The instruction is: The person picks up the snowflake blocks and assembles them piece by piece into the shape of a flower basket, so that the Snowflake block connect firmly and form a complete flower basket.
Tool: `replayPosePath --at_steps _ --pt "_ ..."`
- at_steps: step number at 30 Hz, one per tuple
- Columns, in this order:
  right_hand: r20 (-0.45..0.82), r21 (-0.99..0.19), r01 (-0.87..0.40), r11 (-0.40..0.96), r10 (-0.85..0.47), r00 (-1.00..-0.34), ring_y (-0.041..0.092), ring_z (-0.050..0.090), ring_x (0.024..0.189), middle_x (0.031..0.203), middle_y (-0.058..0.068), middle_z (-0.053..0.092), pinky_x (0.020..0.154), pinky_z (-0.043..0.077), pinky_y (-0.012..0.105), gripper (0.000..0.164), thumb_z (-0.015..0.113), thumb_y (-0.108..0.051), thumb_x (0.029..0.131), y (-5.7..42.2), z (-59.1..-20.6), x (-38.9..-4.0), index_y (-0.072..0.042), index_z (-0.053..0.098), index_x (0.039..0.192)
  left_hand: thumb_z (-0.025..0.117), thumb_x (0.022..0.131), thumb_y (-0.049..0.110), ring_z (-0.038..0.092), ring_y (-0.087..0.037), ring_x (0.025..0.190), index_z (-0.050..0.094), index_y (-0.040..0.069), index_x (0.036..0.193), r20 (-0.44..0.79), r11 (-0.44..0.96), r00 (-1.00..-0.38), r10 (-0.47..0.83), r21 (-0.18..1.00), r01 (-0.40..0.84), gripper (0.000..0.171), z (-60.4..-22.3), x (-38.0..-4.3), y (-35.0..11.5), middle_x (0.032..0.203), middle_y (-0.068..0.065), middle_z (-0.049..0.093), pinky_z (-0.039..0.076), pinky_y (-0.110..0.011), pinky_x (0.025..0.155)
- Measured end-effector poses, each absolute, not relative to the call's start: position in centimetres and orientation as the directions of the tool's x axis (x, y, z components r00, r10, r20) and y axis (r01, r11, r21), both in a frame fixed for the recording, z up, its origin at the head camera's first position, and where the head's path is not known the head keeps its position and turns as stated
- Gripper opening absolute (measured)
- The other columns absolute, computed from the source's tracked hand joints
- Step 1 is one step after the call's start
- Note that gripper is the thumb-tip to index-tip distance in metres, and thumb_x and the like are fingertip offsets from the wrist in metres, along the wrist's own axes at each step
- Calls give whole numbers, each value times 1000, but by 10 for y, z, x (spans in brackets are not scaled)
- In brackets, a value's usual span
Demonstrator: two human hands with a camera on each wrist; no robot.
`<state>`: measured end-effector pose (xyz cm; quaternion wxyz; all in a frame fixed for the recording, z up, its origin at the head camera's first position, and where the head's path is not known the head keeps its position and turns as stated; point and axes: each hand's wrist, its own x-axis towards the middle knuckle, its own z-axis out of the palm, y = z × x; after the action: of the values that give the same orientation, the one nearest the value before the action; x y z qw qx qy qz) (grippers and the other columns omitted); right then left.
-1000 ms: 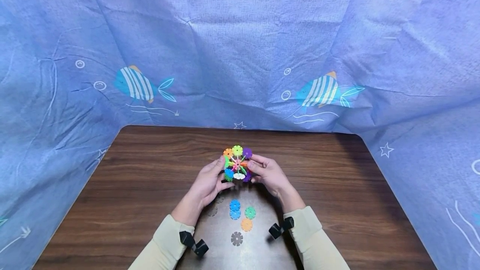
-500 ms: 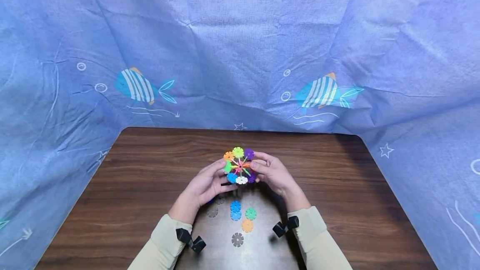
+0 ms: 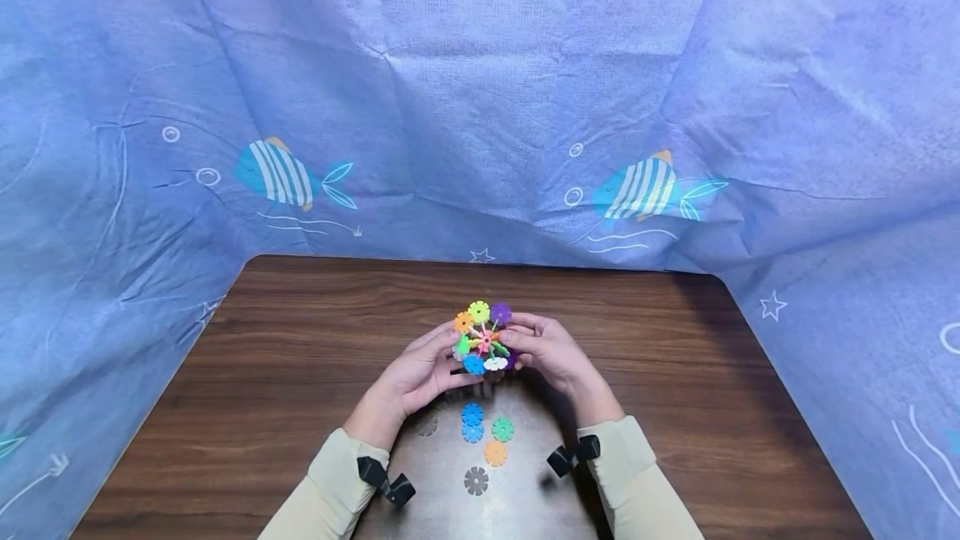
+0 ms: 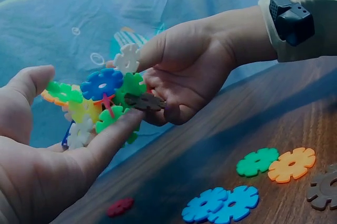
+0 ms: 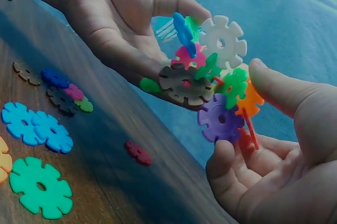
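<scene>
Above the table, both hands hold a ball-like cluster of slotted plastic discs [image 3: 486, 340], joined edge to edge around a pink centre. My left hand [image 3: 420, 369] grips its left side, the thumb by a green disc [image 4: 64, 92] and the other fingers spread underneath. On the opposite side my right hand [image 3: 551, 352] pinches the cluster between thumb and fingers, near a purple disc [image 5: 209, 121] and an orange one [image 5: 254, 98]. A white disc [image 5: 235, 45] and a dark brown disc [image 5: 172, 86] stick out toward the right wrist camera. The fingers hide part of the cluster.
Loose discs lie on the wooden table [image 3: 225, 407] below the hands: two overlapping blue ones [image 3: 472, 432], a green [image 3: 503, 421], an orange [image 3: 496, 445] and a grey-brown [image 3: 468, 473]. Several more, including a dark red disc [image 5: 138, 153], lie nearby. Blue fish-print cloth [image 3: 480, 107] hangs behind.
Both hands have shifted slightly right and toward the person with the cluster, which has turned a little between them. The loose discs stay where they were on the table.
</scene>
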<state>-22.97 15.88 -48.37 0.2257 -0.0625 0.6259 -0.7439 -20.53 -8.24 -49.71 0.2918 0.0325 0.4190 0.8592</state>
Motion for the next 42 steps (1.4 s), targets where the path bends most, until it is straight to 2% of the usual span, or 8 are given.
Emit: replayPosePath --at_steps 13,17,20,23,28,33,37,42 --pt "-188 -975 223 -19 -469 -863 19 69 96 124 9 65 82 60 36 62 61 -30 104 169 -466 -236 0 39 154 45 110 21 65 -24 121 25 14 162 -108 -589 -853 511 678 -439 56 -486 -203 -86 137 -5 63 55 -46 100" --pt "-198 -980 170 103 -457 -867 28 68 105 126 19 64 83 59 39 59 61 -29 105 179 -467 -235 2 42 151 45 110 21 63 -23 125 29 16 161 -89 -608 -864 495 675 -418 54 -481 -203 -91 140 -3 62 42 -55 114" --pt "-198 -961 81 264 -456 -868 34 69 98 116 24 69 75 59 38 54 66 -25 101 186 -473 -231 6 51 143 47 109 19 63 -23 127 34 17 158 -94 -629 -880 465 665 -403 50 -478 -204 -95 140 -2 63 30 -62 120" --pt "-170 -906 -65 418 -500 -849 35 70 88 101 16 74 67 59 35 45 73 -19 96 190 -481 -223 7 61 131 48 109 18 62 -24 127 34 17 157 -110 -657 -897 428 644 -392 51 -477 -207 -99 141 -2 62 26 -64 121" --pt "-81 -763 -333 554 -593 -801 14 68 76 89 -2 73 68 56 25 28 80 -21 91 187 -499 -206 -5 74 113 54 107 17 56 -28 134 37 12 157 -164 -695 -923 348 615 -372 52 -478 -209 -103 153 -8 50 31 -62 120" --pt "-24 -586 -508 631 -640 -768 6 58 79 93 -7 66 70 49 22 35 88 -34 82 182 -505 -193 -16 78 110 55 108 23 43 -33 146 37 12 156 -202 -716 -937 285 606 -348 53 -482 -212 -103 162 -10 36 32 -60 120" --pt "-16 -511 -572 641 -673 -740 8 53 78 92 -8 61 67 44 21 37 89 -37 79 178 -505 -185 -21 79 111 55 108 24 42 -33 146 42 13 153 -238 -735 -938 252 583 -345 48 -483 -213 -103 161 -7 40 34 -59 119" --pt "-29 -514 -565 646 -671 -741 7 55 79 92 -10 61 69 46 20 21 87 -29 83 174 -506 -179 -23 80 102 55 108 25 41 -35 147 46 14 147 -254 -750 -936 243 562 -347 41 -483 -213 -103 159 -5 42 35 -60 118"
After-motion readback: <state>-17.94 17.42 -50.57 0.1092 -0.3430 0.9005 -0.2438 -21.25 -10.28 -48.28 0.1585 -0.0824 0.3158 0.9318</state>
